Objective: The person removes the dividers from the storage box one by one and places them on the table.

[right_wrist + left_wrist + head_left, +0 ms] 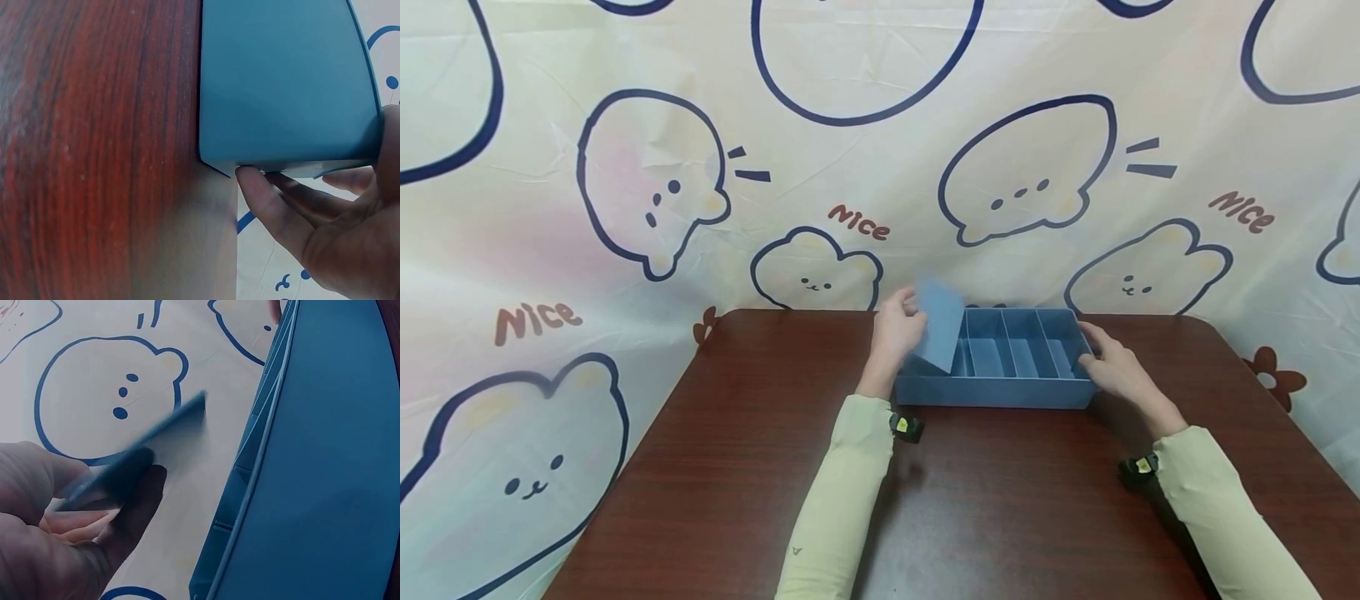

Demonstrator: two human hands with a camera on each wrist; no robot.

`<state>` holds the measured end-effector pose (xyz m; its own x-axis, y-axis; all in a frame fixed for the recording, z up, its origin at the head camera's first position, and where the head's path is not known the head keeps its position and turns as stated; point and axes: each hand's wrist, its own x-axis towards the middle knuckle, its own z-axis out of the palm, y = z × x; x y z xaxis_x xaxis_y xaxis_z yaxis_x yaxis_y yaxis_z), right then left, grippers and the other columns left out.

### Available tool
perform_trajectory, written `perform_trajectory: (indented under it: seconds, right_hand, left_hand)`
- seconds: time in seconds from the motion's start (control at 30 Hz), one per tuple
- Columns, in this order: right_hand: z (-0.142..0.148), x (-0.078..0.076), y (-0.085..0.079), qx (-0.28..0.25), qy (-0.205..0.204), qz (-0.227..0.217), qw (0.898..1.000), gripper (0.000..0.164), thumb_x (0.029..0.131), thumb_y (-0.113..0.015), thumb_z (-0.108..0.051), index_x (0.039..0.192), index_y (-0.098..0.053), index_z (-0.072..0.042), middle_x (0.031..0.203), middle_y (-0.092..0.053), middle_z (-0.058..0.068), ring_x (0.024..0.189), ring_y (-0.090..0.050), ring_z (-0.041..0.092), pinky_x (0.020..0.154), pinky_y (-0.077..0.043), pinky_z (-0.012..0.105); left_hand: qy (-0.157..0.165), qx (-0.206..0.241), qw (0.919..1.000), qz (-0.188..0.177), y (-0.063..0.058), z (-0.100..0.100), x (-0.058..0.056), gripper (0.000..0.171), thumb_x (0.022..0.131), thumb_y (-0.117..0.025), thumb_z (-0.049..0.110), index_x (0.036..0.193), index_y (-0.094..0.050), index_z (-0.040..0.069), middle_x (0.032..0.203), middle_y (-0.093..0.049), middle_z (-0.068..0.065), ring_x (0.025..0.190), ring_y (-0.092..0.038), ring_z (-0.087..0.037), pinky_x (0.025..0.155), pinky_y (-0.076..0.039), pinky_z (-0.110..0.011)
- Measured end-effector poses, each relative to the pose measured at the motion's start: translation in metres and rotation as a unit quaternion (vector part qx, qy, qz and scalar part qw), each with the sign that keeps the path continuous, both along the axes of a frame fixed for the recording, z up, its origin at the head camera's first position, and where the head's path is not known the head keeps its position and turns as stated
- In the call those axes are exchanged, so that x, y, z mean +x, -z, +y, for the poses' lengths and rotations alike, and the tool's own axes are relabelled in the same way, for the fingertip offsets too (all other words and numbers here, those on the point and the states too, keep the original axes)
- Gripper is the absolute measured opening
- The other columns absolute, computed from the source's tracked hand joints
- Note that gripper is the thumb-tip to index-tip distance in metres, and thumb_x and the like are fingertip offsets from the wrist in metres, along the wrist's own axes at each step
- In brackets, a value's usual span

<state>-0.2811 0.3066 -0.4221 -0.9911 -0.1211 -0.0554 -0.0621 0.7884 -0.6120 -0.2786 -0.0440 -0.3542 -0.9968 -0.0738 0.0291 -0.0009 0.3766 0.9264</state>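
Note:
A blue compartment box point(996, 393) stands near the far edge of the table, its several upright dividers point(1009, 346) showing. My left hand point(895, 333) pinches a thin flat blue panel point(938, 329) between thumb and fingers. Tilted, that panel is over the box's left end and hides part of it in the head view; the left wrist view shows the panel point(169, 428) blurred and apart from the rim. At the box's right end, my right hand point(1120, 367) grips the end wall, thumb at the rim and fingertips point(250, 178) against the outside.
The dark wooden table point(760, 467) extends in front of the box and to both sides. Close behind its far edge hangs a pale curtain point(910, 183) with cartoon drawings. A small black device point(907, 427) sits at each wrist.

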Motion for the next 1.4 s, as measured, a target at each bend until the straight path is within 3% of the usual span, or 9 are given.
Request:
perform_trajectory:
  seconds: [0.1, 0.33, 0.73, 1.13, 1.4]
  right_hand:
    - [0.000, 0.001, -0.001, -0.001, -0.001, -0.001, 1.000, 0.067, 0.099, -0.037, -0.014, 0.158, -0.007, -0.010, 0.158, -0.018, 0.031, 0.133, -0.033, 0.058, 0.100, -0.034, 0.072]
    - [0.000, 0.001, -0.001, -0.001, -0.003, 0.001, 1.000, 0.067, 0.099, -0.037, -0.014, 0.158, -0.008, -0.009, 0.158, -0.018, 0.032, 0.134, -0.033, 0.058, 0.101, -0.033, 0.072]
    - [0.001, -0.001, 0.001, 0.005, 0.000, 0.000, 1.000, 0.066, 0.099, -0.038, -0.014, 0.158, -0.009, -0.009, 0.157, -0.020, 0.032, 0.133, -0.034, 0.058, 0.099, -0.036, 0.071]
    - [0.001, 0.000, 0.000, 0.003, -0.001, 0.000, 1.000, 0.066, 0.099, -0.037, -0.014, 0.158, -0.009, -0.009, 0.157, -0.020, 0.032, 0.131, -0.036, 0.058, 0.097, -0.039, 0.070]
    - [0.001, 0.000, -0.001, 0.004, 0.002, -0.001, 1.000, 0.066, 0.099, -0.038, -0.015, 0.158, -0.009, -0.009, 0.157, -0.020, 0.032, 0.132, -0.036, 0.058, 0.098, -0.038, 0.071]
  left_hand:
    - [0.005, 0.004, 1.0000, 0.001, 0.002, 0.000, 0.001, 0.050, 0.095, -0.054, 0.008, 0.144, -0.048, 0.015, 0.137, -0.060, -0.013, 0.127, -0.056, -0.030, 0.095, -0.051, -0.045]
    - [0.009, 0.013, 0.9999, 0.004, 0.005, 0.000, 0.003, 0.046, 0.096, -0.053, 0.007, 0.141, -0.052, 0.015, 0.136, -0.060, -0.015, 0.127, -0.056, -0.032, 0.100, -0.049, -0.048]
    - [0.016, 0.020, 0.9994, -0.025, 0.009, 0.004, 0.005, 0.041, 0.096, -0.054, 0.009, 0.136, -0.059, 0.018, 0.138, -0.059, -0.011, 0.128, -0.055, -0.029, 0.105, -0.045, -0.048]
    - [0.064, -0.004, 0.9978, -0.013, 0.015, 0.010, 0.009, 0.040, 0.097, -0.054, 0.009, 0.134, -0.061, 0.019, 0.135, -0.061, -0.009, 0.125, -0.056, -0.027, 0.102, -0.047, -0.047]
    - [0.104, -0.024, 0.9943, -0.007, 0.019, 0.018, 0.014, 0.039, 0.097, -0.056, 0.012, 0.135, -0.061, 0.021, 0.130, -0.063, -0.010, 0.112, -0.059, -0.027, 0.093, -0.048, -0.047]
